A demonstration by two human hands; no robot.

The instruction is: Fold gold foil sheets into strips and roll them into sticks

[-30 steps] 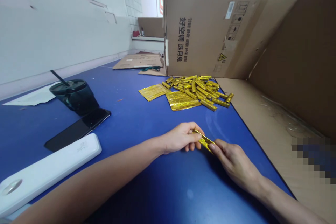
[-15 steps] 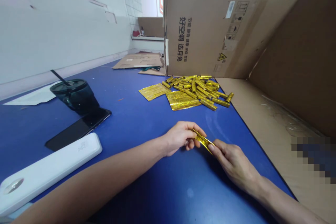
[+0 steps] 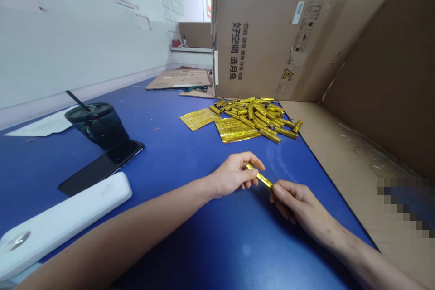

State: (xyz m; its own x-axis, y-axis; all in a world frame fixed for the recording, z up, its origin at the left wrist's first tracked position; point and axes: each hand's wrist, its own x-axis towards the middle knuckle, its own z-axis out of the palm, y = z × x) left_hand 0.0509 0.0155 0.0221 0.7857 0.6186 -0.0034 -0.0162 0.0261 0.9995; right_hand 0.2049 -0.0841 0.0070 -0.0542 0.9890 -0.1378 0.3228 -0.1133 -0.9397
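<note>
Both my hands pinch one gold foil roll (image 3: 261, 176) just above the blue table (image 3: 176, 154). My left hand (image 3: 234, 174) grips its far end with thumb and fingers closed. My right hand (image 3: 295, 204) grips its near end with closed fingertips. The foil is now a narrow tight tube. Farther away lies a pile of finished gold rolls (image 3: 261, 115), with two flat gold foil sheets (image 3: 234, 130) beside it on the left.
A dark cup with a straw (image 3: 97, 122), a black phone (image 3: 102, 165) and a white oblong case (image 3: 61, 219) sit to the left. Large cardboard panels (image 3: 272, 31) stand behind and along the right, with flat cardboard (image 3: 350, 163) on the table's right side.
The foil piece between my hands has been rolled from a loose flat strip into a thin tube. Both hands shifted slightly away from me.
</note>
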